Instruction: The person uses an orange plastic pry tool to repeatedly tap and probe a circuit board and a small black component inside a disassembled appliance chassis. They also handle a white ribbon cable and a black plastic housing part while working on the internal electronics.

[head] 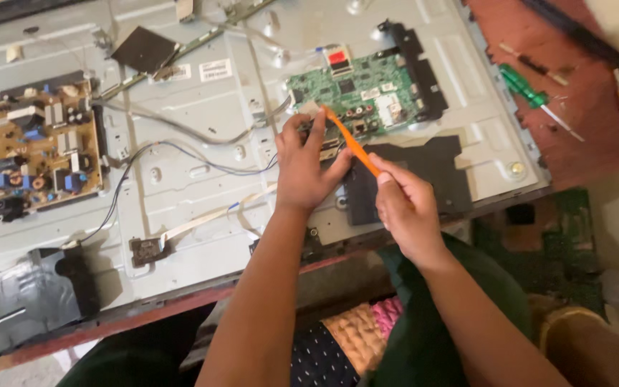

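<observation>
Green board (356, 93), upper centre of frame, sits mounted on the opened grey panel (180, 193). Left hand (306, 168) pinches a small part at its lower edge; right hand (402, 208) is closed around an orange tool (351, 142), tip at that spot. Cables remain attached; brown board (41, 154) untouched at left.

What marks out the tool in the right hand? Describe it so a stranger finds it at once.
Start at the grey metal back panel, then go to the green circuit board at its upper right. The orange stick slants from the right hand up to that board's lower-left edge, beside the left hand. It is the only orange thing there.
</observation>
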